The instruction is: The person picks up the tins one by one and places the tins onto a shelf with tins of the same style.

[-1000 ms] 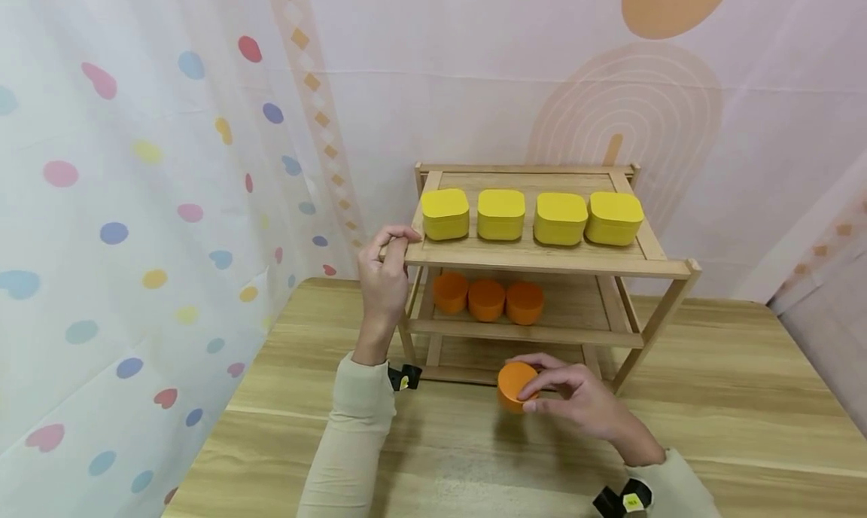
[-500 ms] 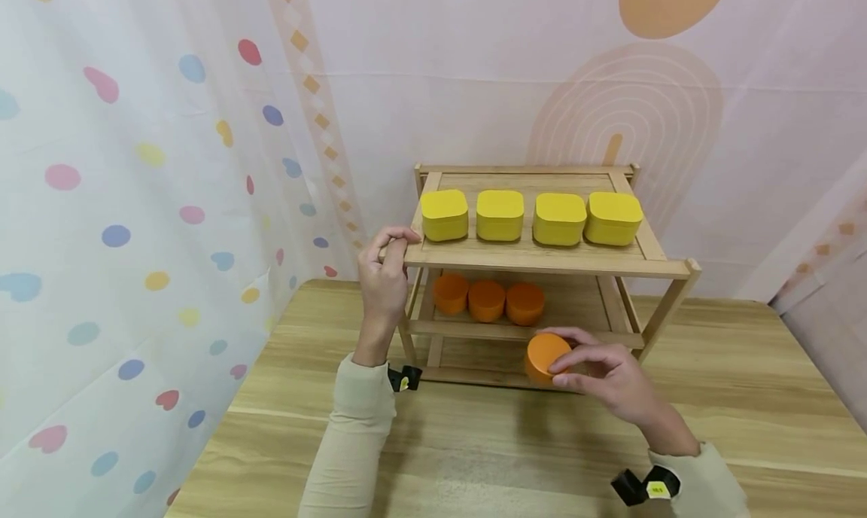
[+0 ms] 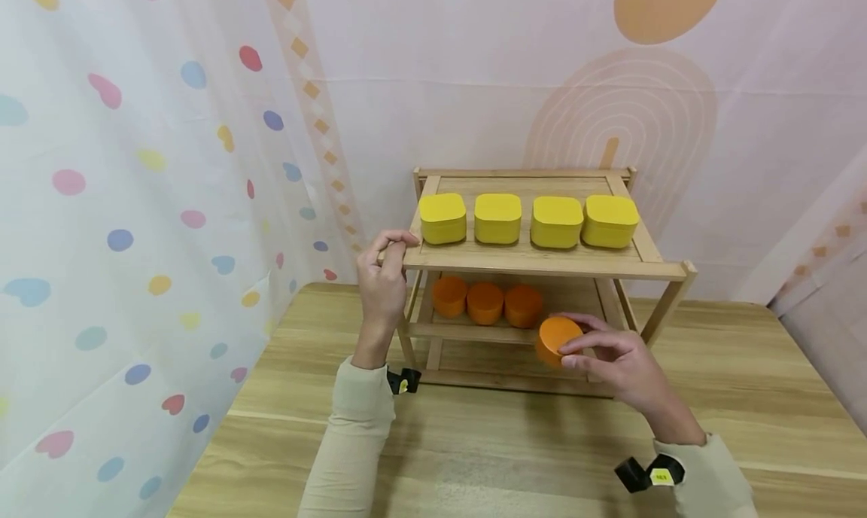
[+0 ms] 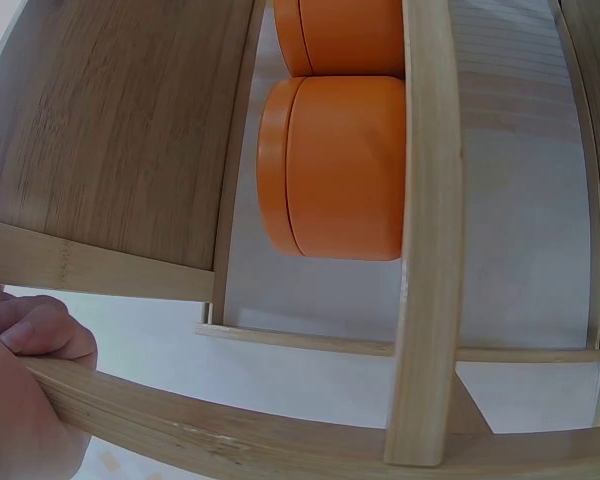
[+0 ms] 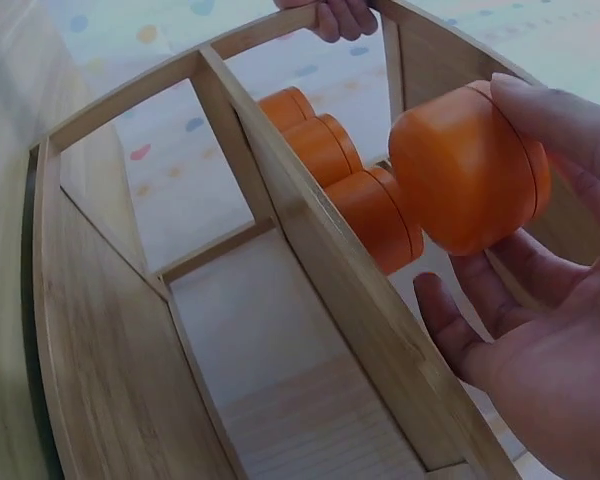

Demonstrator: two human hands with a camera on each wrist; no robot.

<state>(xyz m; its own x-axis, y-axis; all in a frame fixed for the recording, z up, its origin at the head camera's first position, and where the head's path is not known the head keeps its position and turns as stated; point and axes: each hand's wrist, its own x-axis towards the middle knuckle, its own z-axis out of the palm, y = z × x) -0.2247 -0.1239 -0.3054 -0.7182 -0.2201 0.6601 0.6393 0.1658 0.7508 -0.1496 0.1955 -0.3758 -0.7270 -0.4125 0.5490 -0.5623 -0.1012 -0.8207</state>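
My right hand (image 3: 619, 360) pinches a round orange lidded container (image 3: 557, 339) between thumb and fingers, just in front of the middle shelf of a wooden rack (image 3: 542, 262). In the right wrist view the held container (image 5: 468, 170) is beside the nearest of three similar orange containers (image 5: 375, 218), which stand in a row on that shelf. My left hand (image 3: 384, 281) grips the rack's upper left front corner; in the left wrist view its fingers curl round the wooden bar (image 4: 210, 430).
Several yellow square-shaped containers (image 3: 497, 218) stand in a row on the top shelf. The rack rests on a wood-grain table (image 3: 474, 458). Behind it hangs a patterned curtain (image 3: 440, 89). The bottom shelf (image 3: 488, 356) lies under the middle one.
My right hand has carried the orange container up and to the right, from low in front of the rack to the middle shelf's front edge. My left hand has stayed at the corner.
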